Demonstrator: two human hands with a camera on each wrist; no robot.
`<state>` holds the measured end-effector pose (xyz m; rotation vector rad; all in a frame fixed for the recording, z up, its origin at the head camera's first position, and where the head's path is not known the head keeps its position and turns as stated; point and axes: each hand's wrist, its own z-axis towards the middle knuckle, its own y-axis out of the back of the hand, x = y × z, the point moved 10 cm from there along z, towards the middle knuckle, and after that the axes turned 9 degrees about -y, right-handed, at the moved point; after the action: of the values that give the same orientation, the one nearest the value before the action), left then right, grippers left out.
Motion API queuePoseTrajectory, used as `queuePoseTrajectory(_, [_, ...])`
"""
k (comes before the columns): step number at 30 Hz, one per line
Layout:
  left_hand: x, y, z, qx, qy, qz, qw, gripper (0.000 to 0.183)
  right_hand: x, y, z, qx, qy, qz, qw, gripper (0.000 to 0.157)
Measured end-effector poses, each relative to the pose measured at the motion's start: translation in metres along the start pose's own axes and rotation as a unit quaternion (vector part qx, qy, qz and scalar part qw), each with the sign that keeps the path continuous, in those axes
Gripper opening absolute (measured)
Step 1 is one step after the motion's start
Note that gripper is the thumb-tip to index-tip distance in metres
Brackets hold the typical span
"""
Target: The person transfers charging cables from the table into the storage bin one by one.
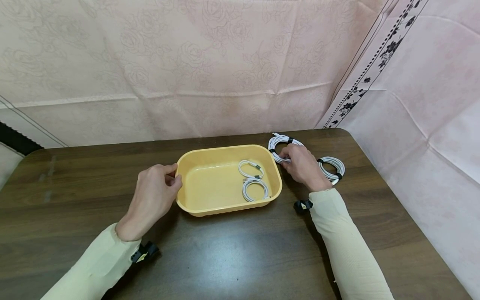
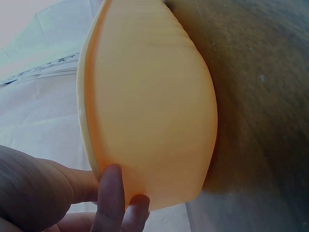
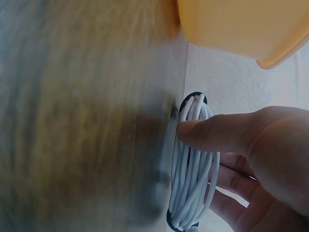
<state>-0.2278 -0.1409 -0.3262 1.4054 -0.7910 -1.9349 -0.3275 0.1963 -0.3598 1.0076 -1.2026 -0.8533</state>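
A yellow plastic basin (image 1: 210, 179) stands on the table, with a small coiled white cable (image 1: 251, 168) and a second coiled white cable (image 1: 256, 189) lying in its right part. My left hand (image 1: 151, 200) pinches the basin's left rim; in the left wrist view its fingers (image 2: 111, 193) lie against the outer wall. Just right of the basin, my right hand (image 1: 301, 166) grips a larger white cable coil (image 1: 275, 143) bound with black ties. The right wrist view shows the thumb (image 3: 207, 133) across this coil's strands, with other fingers behind it.
Another tied white cable coil (image 1: 337, 164) lies on the table right of my right hand. The brown wooden table (image 1: 75, 208) ends at a patterned cloth (image 1: 187, 83) at the back, and more cloth (image 1: 431, 125) hangs along the right side.
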Motion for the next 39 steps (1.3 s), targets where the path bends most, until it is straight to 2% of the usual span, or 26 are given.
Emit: queuePoseTrajectory(39, [0.0000, -0.0015, 0.0004, 0.013, 0.007, -0.009, 0.9999, 0.039, 0.0018, 0.0088, -0.0026, -0.012, -0.002, 0.001, 1.000, 0.014])
